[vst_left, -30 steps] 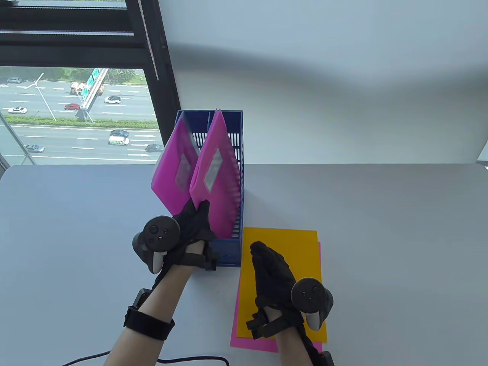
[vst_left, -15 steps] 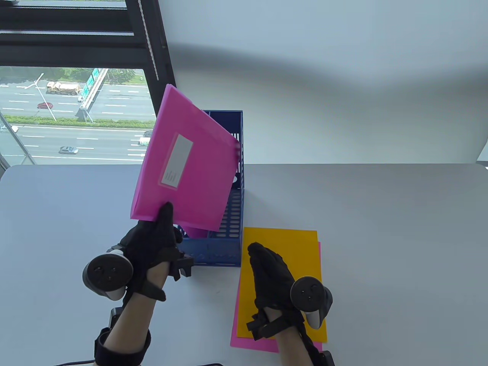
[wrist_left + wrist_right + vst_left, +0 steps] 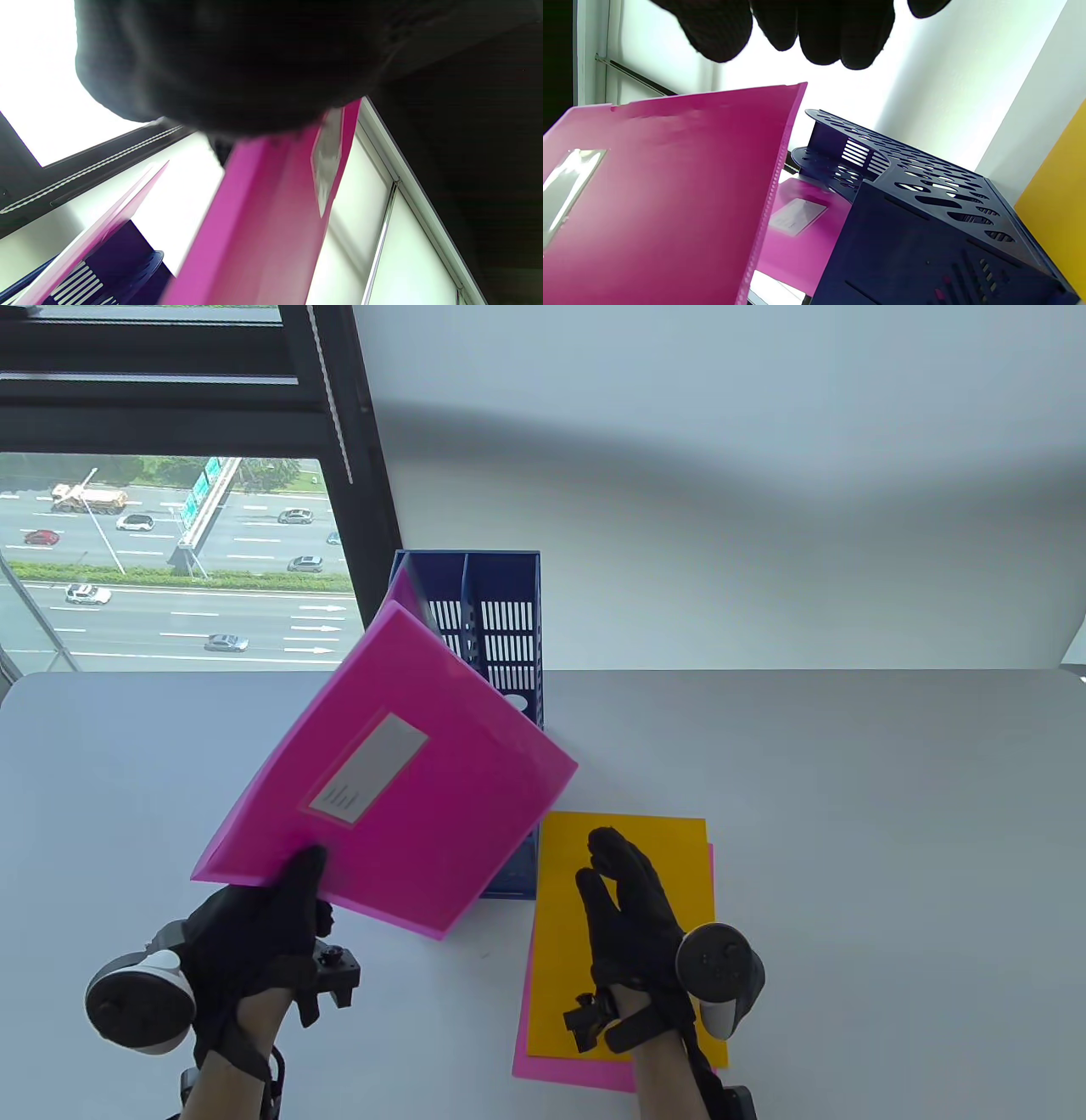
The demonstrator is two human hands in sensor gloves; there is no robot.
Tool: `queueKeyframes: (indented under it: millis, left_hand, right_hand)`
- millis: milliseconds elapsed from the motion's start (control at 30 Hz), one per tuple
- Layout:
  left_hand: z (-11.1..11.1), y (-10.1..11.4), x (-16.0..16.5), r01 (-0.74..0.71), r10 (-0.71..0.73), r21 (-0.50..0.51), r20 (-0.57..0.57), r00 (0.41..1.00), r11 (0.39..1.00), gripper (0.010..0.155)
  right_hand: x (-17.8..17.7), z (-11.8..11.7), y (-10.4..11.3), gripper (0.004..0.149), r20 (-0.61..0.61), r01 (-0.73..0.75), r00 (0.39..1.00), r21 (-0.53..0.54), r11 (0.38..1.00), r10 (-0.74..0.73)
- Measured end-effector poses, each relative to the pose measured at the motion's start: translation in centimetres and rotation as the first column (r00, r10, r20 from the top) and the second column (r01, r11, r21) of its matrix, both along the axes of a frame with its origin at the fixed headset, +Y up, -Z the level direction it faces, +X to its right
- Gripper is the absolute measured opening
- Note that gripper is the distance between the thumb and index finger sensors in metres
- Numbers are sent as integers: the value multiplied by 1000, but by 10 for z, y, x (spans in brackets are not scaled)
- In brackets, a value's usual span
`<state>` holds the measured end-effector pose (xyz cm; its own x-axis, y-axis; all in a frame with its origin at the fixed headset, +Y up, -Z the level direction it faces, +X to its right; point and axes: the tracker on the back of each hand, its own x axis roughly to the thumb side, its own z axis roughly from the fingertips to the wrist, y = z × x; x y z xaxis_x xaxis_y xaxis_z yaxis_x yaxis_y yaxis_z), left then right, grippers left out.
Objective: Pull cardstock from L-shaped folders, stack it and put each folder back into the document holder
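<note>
Your left hand point(image 3: 246, 933) pinches the magenta folder point(image 3: 399, 780) at its near corner, lifted clear of the blue document holder point(image 3: 509, 645). Your right hand point(image 3: 632, 912), fingers loose and holding nothing, hovers over the yellow cardstock point(image 3: 645, 848) on the grey table point(image 3: 848, 814) beneath the window point(image 3: 170, 543).
</note>
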<state>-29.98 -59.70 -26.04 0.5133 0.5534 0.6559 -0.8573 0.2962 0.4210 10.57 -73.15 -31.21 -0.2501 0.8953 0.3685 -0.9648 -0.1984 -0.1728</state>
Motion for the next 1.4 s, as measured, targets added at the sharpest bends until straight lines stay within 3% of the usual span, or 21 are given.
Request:
queueKeyframes:
  millis: [100,233,367,533,600,700,900,1033,1133,1200,1267,1333,1400]
  left_hand:
    - [-4,-6,-1,68,-66,-29,64,996,997,41]
    - [-12,-12,1,133,-123,-63,144,982,989,42]
    - [-19,-17,3,172,-146,-90,239,960,981,42]
    - [-27,-23,9,188,-140,-110,344,928,976,44]
    - [-29,-26,8,159,-108,-123,345,932,980,45]
    - [-28,-35,5,132,-86,-132,303,949,982,48]
    - [-28,-81,-9,-107,158,-241,204,966,965,66]
    - [-41,-114,0,-118,250,-355,353,902,927,75]
    - [-52,-133,10,-126,392,-449,570,722,884,83]
    - [-55,-141,17,-63,398,-495,609,686,866,74]
    - [-58,-147,19,-7,349,-494,606,715,870,60]
    - [-60,-152,20,-55,410,-529,585,700,847,47]
    - [-63,-159,18,-98,443,-550,542,714,829,45]
  right_hand:
    - [5,-1,1,66,-42,61,997,0,998,-61]
    - [2,-2,3,72,-76,14,997,9,1000,-13]
    - [-5,-6,2,78,-191,21,981,-25,999,-25]
    - [-15,-12,-2,58,-343,79,932,-111,991,-113]
    - [-13,-14,-5,40,-345,165,915,-146,975,-207]
    - [-10,-16,-6,38,-339,193,910,-166,967,-240]
    - [-1,-16,-9,38,-298,235,914,-166,958,-276]
    - [-2,-14,-8,38,-275,243,920,-160,957,-280]
    - [-1,-13,-7,38,-242,219,938,-145,965,-249]
    - [-3,-12,-6,39,-232,206,944,-141,968,-234]
    - [-4,-12,-6,39,-205,164,961,-131,978,-188]
    - [-6,-12,-6,39,-220,127,964,-125,984,-152]
    - [-9,-11,-5,39,-218,101,968,-115,988,-125]
